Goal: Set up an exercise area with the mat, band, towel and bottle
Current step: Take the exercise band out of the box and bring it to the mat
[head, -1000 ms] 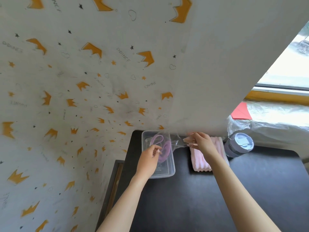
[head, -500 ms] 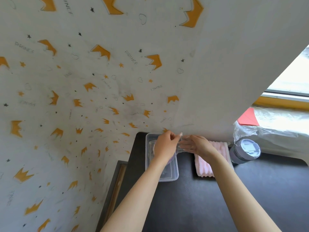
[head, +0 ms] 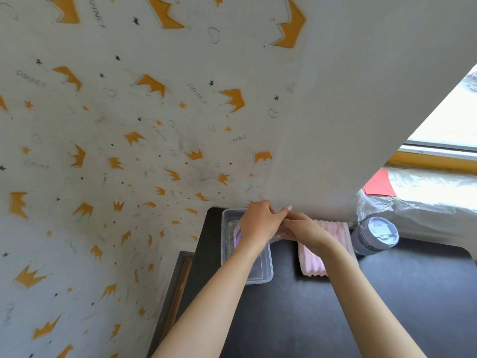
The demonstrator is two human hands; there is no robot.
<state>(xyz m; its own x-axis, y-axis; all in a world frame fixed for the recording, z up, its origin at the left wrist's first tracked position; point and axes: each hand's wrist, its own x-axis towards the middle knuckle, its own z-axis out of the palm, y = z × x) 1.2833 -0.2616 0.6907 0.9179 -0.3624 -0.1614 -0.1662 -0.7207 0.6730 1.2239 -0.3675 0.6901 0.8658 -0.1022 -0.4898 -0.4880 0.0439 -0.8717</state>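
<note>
Closest to me the black mat [head: 309, 319] fills the bottom right, with both forearms reaching out over it. Farther out sit a clear tub [head: 260, 276] with the purple band [head: 237, 235] inside, a folded pink towel [head: 312, 264] just to its right, and the grey bottle [head: 376, 236] at the far right. Over the tub's far end my left hand [head: 258, 223] and right hand [head: 304, 229] touch, fingers curled and pinching some clear plastic [head: 278, 236], up against the crown wallpaper [head: 154, 125].
</note>
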